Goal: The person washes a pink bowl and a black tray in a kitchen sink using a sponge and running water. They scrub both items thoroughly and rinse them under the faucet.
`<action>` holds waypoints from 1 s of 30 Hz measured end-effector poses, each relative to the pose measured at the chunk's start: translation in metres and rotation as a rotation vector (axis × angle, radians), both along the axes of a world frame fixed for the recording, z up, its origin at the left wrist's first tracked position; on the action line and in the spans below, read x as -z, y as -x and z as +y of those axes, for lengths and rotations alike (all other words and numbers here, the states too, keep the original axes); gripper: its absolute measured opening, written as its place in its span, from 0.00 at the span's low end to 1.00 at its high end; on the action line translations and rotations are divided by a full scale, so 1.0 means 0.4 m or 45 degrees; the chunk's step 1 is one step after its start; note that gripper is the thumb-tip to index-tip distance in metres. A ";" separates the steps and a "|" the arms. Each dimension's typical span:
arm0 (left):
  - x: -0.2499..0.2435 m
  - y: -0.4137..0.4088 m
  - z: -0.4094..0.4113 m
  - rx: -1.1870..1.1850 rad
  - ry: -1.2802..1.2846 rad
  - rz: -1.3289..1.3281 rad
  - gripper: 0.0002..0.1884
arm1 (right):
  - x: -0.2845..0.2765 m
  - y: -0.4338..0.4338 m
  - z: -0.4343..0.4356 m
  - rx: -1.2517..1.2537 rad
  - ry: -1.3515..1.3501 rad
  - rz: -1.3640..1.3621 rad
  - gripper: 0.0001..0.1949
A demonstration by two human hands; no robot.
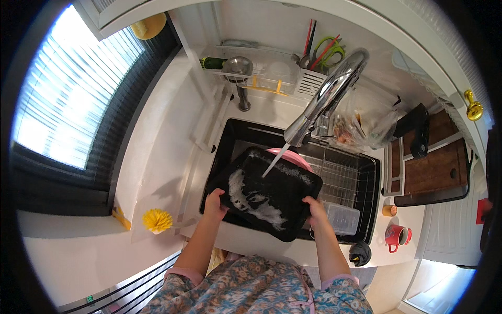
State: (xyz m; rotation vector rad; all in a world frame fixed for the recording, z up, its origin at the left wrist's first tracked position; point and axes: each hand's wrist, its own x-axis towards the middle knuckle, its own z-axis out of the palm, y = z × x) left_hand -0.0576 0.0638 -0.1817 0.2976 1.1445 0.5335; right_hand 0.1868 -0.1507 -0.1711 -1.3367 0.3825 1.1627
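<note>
Both hands hold a black rectangular baking tray (251,192) tilted over the black sink (370,196). My left hand (215,204) grips its left edge, and my right hand (315,212) grips the right edge with the thumb on top. White foam lies on the tray in a curved streak and along its far edge. Water runs from the chrome faucet (300,133) onto the tray. Part of a pink basin (292,156) shows behind the tray. In the sink's right part are a wire rack (341,172) and a clear plastic container (342,218).
Right of the sink stand a red mug (396,235), a small orange jar (389,210) and a dark cloth (360,253). Wooden cutting boards (435,161) lean in a rack. A clear plastic bag (364,121) and a utensil holder (310,83) are behind the faucet. A yellow flower (157,220) is at left.
</note>
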 end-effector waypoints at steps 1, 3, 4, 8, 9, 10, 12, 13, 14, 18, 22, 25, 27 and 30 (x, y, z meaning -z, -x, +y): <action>0.001 -0.013 -0.005 0.011 0.028 0.002 0.14 | -0.002 0.001 -0.006 0.037 -0.031 -0.062 0.22; 0.024 -0.042 -0.009 -0.010 0.108 -0.021 0.14 | 0.017 -0.006 -0.029 0.087 -0.061 -0.208 0.22; 0.032 -0.064 -0.008 -0.005 0.173 -0.037 0.14 | 0.040 -0.016 -0.046 0.104 -0.059 -0.294 0.21; 0.086 -0.097 -0.020 -0.037 0.238 0.009 0.16 | -0.014 0.000 -0.047 0.205 -0.118 -0.420 0.23; 0.082 -0.109 -0.028 -0.054 0.228 0.031 0.16 | -0.056 0.006 -0.045 0.191 -0.155 -0.430 0.24; 0.092 -0.114 -0.034 -0.028 0.223 0.032 0.16 | -0.101 0.013 -0.041 0.176 -0.192 -0.438 0.25; 0.102 -0.113 -0.032 0.046 0.250 0.045 0.17 | -0.133 0.015 -0.047 0.158 -0.200 -0.475 0.26; 0.105 -0.115 -0.032 0.086 0.263 0.051 0.17 | -0.138 0.011 -0.054 0.154 -0.171 -0.503 0.26; 0.118 -0.120 -0.034 0.098 0.268 0.029 0.17 | -0.141 0.007 -0.061 0.149 -0.141 -0.531 0.26; 0.176 -0.144 -0.033 0.146 0.241 -0.036 0.16 | -0.147 0.015 -0.081 0.219 -0.182 -0.672 0.29; 0.153 -0.217 -0.019 0.103 0.103 0.080 0.16 | -0.164 0.040 -0.095 0.258 -0.178 -0.706 0.31; 0.215 -0.212 0.007 0.112 0.011 0.008 0.17 | -0.137 0.055 -0.092 0.292 -0.219 -0.707 0.31; 0.227 -0.214 0.012 0.157 0.046 0.017 0.18 | -0.129 0.058 -0.094 0.312 -0.219 -0.690 0.30; 0.178 -0.215 0.006 0.219 0.183 0.089 0.19 | -0.135 0.062 -0.098 0.331 -0.181 -0.594 0.28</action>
